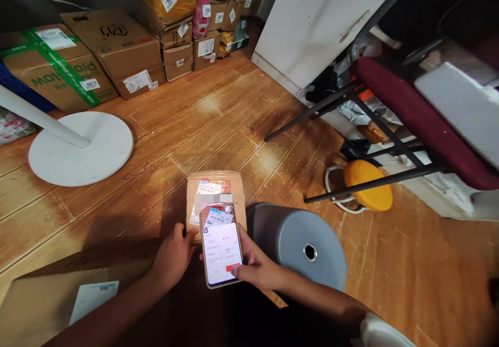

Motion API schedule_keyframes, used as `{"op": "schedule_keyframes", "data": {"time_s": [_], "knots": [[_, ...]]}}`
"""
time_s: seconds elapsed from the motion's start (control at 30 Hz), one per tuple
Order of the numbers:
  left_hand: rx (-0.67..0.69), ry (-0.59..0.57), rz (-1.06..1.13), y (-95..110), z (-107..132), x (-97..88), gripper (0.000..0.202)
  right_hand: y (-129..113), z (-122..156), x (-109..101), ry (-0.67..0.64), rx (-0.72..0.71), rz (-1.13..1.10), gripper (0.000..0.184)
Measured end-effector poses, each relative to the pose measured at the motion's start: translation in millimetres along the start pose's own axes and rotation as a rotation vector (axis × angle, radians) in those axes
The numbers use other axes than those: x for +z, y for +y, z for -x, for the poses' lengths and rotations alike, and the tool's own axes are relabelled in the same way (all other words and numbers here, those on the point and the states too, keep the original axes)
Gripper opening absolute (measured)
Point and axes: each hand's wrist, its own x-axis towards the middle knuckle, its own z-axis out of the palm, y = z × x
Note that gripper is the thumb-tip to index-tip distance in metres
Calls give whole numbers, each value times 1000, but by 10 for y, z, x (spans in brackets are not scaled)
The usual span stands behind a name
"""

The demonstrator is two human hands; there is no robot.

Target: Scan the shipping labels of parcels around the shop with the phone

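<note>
A smartphone (221,245) lies in my right hand (255,264), the thumb on a red button low on its lit screen. The top of that screen shows a label like the one beyond it. Just behind the phone is a small cardboard box (236,186) with a white shipping label, partly covered by the phone. My left hand (173,258) is closed at the box's near left corner, thumb and fingers gripping its edge. A grey stool (288,238) with a round hole in its top stands beside my right hand.
Numbered cardboard boxes (128,51) are stacked along the far wall. A white round stand base (81,149) sits at left on the wooden floor (218,123). A larger box (39,295) is by my left forearm. At right are a dark red chair (413,113) and a yellow stool (366,185).
</note>
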Motion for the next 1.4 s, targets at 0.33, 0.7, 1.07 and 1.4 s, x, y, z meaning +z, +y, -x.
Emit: {"op": "schedule_keyframes", "data": {"time_s": [0.33,0.7,1.07,1.4], "knots": [[38,43,25,108,-84,41,16,15,-54,-60,30,22,0,83],[46,75,40,115,-126,129,25,153,-202,-142,163,-15,-53,70],[40,21,157,132,-102,26,18,48,-225,-64,59,-79,95,73],[56,-18,187,179,-71,-112,16,35,-259,68,74,-64,60,94]]}}
